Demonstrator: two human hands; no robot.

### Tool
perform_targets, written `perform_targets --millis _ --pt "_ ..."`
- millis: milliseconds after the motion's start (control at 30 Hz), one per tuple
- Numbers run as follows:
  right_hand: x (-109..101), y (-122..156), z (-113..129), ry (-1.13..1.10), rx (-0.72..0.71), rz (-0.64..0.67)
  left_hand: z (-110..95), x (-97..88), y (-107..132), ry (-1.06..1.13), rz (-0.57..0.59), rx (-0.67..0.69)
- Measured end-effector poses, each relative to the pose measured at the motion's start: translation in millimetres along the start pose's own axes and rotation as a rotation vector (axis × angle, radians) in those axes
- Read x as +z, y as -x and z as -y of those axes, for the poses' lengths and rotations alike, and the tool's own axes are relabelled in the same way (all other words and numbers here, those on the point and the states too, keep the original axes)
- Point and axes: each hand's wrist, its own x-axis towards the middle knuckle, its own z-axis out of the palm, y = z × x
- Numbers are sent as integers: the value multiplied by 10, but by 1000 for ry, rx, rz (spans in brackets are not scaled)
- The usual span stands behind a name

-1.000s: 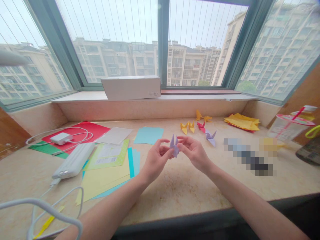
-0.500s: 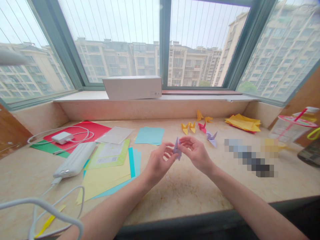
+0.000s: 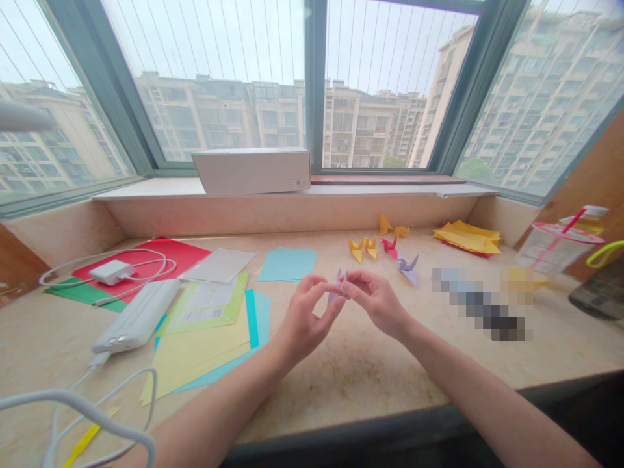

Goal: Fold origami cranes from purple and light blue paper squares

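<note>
Item: lilac origami piece (image 3: 340, 283), held above the marble counter (image 3: 370, 370), points upward and largely hidden, midway between both hands; left hand (image 3: 305, 318) pinches its left side thumb-to-forefinger, right hand (image 3: 377, 300) its right side likewise, other fingers loosely curled.

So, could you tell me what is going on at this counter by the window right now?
A person is pinching a small purple folded paper piece between the fingertips of the left hand and the right hand, over the stone counter. Behind the hands sit several folded paper cranes in yellow, red and purple. Loose coloured sheets lie to the left, beside a white power bank.
</note>
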Motion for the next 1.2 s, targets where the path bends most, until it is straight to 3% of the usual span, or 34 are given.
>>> perform_targets --millis 133,267,500,800,967,1200 --pt "-21 -19 29 -45 12 -10 8 16 -26 228 -93 -180" --pt "-27 -24 17 -74 1 -14 28 42 -39 565 40 -394" --pt "-79 -27 11 -32 -38 -53 -31 3 -86 594 21 -505" --pt "-82 -37 -42 59 -63 -82 -60 6 -90 566 46 -511" --pt "-94 -31 -80 149 -106 -147 -41 15 -54 427 33 -493" --pt "8 33 -75 172 -69 -27 7 58 22 121 13 -285"
